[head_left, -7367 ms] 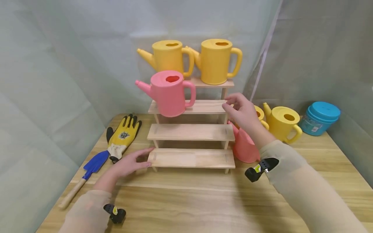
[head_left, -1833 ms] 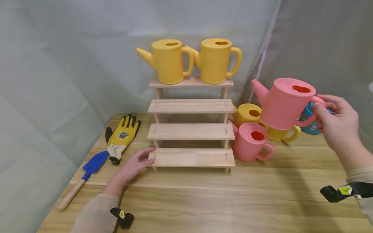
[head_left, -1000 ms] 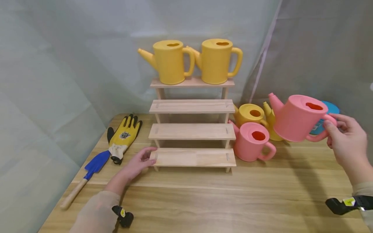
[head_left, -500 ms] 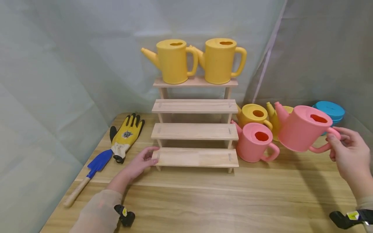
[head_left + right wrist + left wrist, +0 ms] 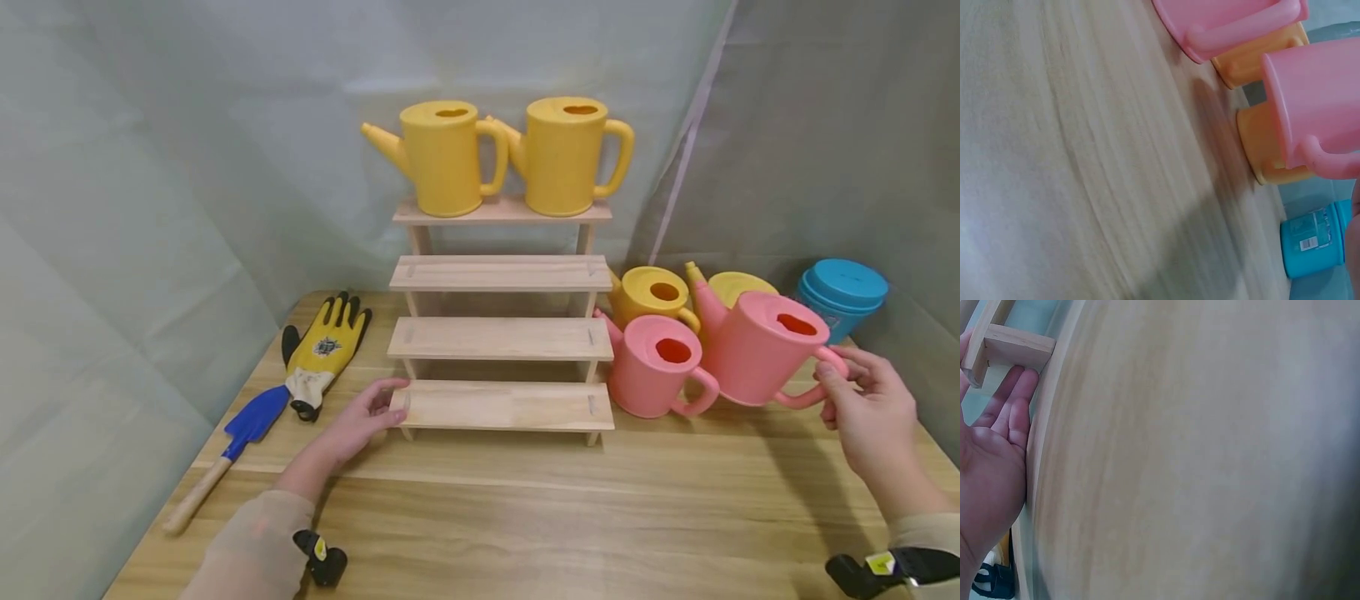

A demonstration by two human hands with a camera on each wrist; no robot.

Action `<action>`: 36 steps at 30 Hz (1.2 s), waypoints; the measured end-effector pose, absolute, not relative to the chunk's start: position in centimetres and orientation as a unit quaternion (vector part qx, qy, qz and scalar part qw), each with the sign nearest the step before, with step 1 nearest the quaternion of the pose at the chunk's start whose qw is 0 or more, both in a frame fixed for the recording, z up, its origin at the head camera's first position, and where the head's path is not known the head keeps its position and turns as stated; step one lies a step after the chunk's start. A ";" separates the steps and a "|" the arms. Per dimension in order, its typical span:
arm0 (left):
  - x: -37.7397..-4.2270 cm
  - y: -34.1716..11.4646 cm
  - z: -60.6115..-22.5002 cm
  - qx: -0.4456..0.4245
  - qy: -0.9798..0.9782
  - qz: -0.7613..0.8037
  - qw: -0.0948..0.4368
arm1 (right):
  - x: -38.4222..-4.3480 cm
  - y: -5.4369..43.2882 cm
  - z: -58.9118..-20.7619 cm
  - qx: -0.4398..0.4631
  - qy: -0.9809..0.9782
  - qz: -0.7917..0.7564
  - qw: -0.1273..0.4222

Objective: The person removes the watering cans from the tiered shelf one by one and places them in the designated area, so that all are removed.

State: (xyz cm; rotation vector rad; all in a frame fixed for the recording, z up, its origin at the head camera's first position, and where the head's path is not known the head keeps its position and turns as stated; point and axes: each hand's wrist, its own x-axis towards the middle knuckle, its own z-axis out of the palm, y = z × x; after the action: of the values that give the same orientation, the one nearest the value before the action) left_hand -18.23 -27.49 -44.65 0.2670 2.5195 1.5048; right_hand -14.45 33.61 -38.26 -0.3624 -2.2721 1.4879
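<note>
My right hand [image 5: 873, 408] grips the handle of a pink watering can [image 5: 768, 350], spout pointing left. In the right wrist view this can [image 5: 1319, 100] hangs above the table, in front of a yellow can [image 5: 1260, 144]. Just left of it, a second pink watering can [image 5: 651, 367] stands on the table. At the left end of the lowest step of a wooden tiered stand [image 5: 498, 337], my left hand [image 5: 360, 421] holds the board's end between thumb and fingers. Two yellow watering cans [image 5: 446, 162] sit side by side on the top step.
Yellow watering cans [image 5: 651, 292] stand behind the pink ones, one partly hidden. A blue-lidded tub [image 5: 843, 292] is at the back right. Left of the stand lie a yellow and black glove [image 5: 326, 350] and a blue trowel [image 5: 255, 417]. Fabric walls enclose the table [image 5: 525, 517].
The pink can went from the second-highest step over to the right, then down and slightly left towards the other pink can. My left hand has come round the lowest step's end.
</note>
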 end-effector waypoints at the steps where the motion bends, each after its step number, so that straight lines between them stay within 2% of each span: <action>1: -18.2 -27.5 -44.6 0.087 0.850 0.510 0.098 | -14.4 33.6 -38.3 -0.130 -0.808 0.539 0.199; 10: -18.1 -27.4 -44.5 0.090 0.857 0.498 0.092 | -14.0 33.6 -38.8 -0.145 -0.798 0.551 0.199; 25: -18.2 -27.4 -44.6 0.099 0.845 0.518 0.091 | -13.2 34.3 -40.6 -0.098 -0.827 0.522 0.185; 36: -18.0 -27.4 -44.5 0.090 0.845 0.518 0.098 | -12.8 34.4 -40.8 -0.098 -0.809 0.563 0.141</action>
State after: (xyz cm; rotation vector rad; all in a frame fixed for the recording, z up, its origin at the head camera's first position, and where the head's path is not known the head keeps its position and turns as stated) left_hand -18.03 -27.41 -44.51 0.2657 2.5016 1.5322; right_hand -12.78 34.40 -40.80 -0.2832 -2.3346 1.6247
